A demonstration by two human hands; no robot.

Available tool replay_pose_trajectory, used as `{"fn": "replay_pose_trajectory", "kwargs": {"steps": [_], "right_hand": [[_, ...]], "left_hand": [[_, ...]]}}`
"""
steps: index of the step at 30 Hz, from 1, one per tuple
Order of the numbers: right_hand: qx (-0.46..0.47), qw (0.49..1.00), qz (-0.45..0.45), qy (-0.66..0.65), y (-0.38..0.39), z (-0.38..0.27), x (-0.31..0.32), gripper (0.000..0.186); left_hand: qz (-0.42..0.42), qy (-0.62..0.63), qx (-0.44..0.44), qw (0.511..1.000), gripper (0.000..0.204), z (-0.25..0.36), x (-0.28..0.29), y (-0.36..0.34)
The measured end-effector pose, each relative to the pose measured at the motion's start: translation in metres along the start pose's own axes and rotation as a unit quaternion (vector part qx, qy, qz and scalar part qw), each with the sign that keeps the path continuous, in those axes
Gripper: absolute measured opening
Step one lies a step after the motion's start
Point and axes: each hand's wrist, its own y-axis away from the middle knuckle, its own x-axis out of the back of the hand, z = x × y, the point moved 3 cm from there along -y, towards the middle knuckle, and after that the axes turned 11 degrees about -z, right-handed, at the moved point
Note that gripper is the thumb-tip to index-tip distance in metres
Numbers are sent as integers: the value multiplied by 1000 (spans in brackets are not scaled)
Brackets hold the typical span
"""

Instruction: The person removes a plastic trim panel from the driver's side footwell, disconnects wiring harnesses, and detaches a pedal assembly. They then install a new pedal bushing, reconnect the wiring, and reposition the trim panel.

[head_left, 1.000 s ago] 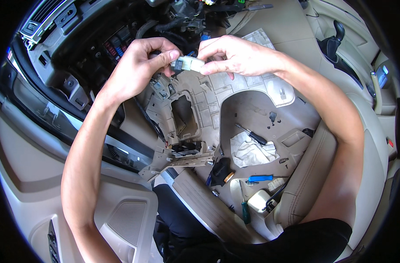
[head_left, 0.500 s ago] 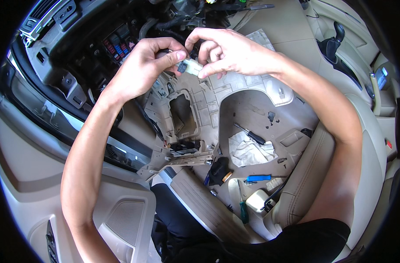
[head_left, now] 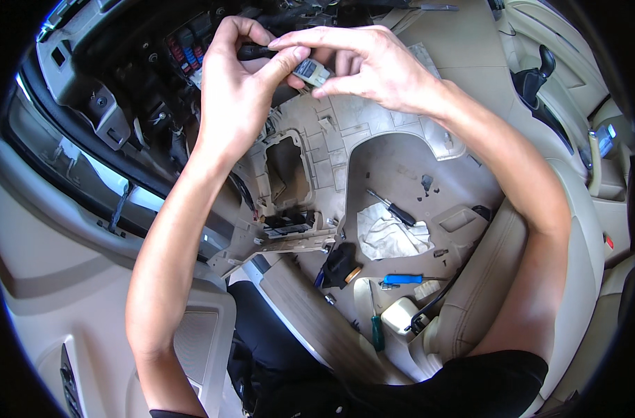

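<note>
Both my hands meet near the top of the view around a small pale plastic connector (head_left: 319, 74) with a dark, ribbed end. My left hand (head_left: 246, 80) pinches it at the dark end, thumb on top. From the other side, my right hand (head_left: 369, 66) grips its pale end with the thumb below, while the index finger reaches across towards my left fingertips. What lies behind the fingers is partly hidden. Under the hands is a detached beige trim panel (head_left: 322, 164) with a rectangular opening and a large curved cut-out.
Colourful fuses (head_left: 185, 54) show in the opened dashboard at upper left. On the footwell floor lie a white cloth (head_left: 390, 240), a black-handled screwdriver (head_left: 399, 212), a blue-handled tool (head_left: 403, 279) and a green-handled screwdriver (head_left: 378, 333). A beige seat (head_left: 488, 272) borders the right.
My hands have risen, carrying the connector up and to the right. It is now turned so that its dark ribbed side shows more. The view has shifted slightly.
</note>
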Motion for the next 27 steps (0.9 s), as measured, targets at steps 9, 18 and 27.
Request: {"fn": "replay_pose_trajectory", "kwargs": {"steps": [9,18,27], "right_hand": [[290,894,124,318,-12,-3,-3,64],[305,846,139,415,0,3,2,63],[105,897,22,428,8,52,-2,50]], "left_hand": [[69,7,-11,998,44,15,-7,24],[230,60,46,970,27,29,-21,105],[-269,487,329,763,42,-6,-128,318]]}}
